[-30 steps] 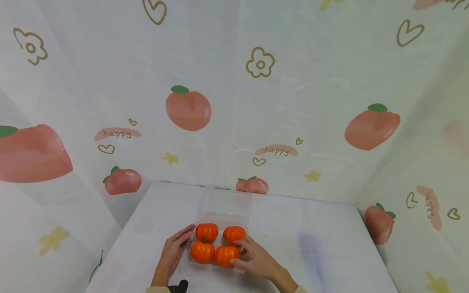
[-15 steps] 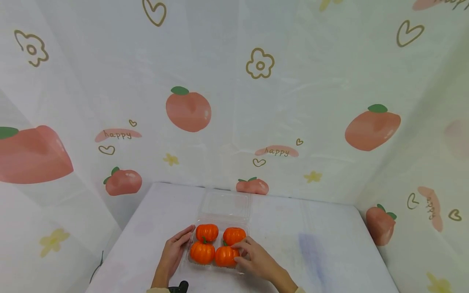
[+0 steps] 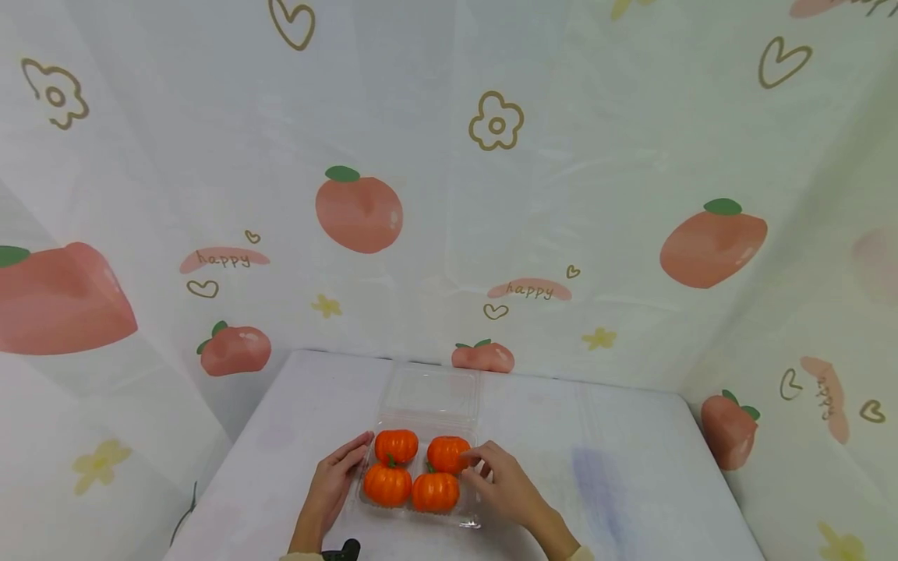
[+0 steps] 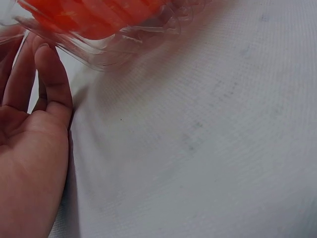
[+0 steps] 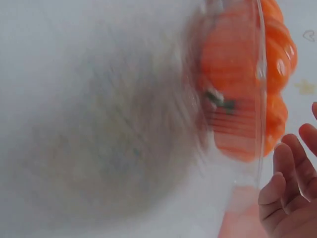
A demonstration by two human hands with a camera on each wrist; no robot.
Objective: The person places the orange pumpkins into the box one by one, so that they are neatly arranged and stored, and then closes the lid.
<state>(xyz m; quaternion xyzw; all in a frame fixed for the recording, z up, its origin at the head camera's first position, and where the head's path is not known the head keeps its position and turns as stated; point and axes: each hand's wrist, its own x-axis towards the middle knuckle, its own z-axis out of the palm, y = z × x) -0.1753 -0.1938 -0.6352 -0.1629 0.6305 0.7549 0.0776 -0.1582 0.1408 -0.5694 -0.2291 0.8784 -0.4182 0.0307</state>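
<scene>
Several glossy orange toy pumpkins with green stems sit two by two in a clear plastic clamshell box (image 3: 463,520): back left (image 3: 396,446), back right (image 3: 447,454), front left (image 3: 387,485) and front right (image 3: 435,492). Along the box's left side lies my left hand (image 3: 331,481), its extended fingertips touching the wall; the left wrist view shows them by the clear plastic (image 4: 94,55). My right hand (image 3: 507,485) is at the right rim, close to the back right pumpkin, fingers loosely bent. In the right wrist view nothing lies between its fingers (image 5: 286,161).
The box's transparent lid (image 3: 431,392) lies folded back, behind the pumpkins. Under everything is a white table cover (image 3: 547,436) with a bluish smudge at right. White curtains (image 3: 421,156) printed with peaches surround the table. A dark cord (image 3: 184,514) hangs at the left edge.
My right hand has let go of the front right pumpkin and moved right and slightly back, to the box's right rim. That pumpkin has settled slightly. My left hand stays put.
</scene>
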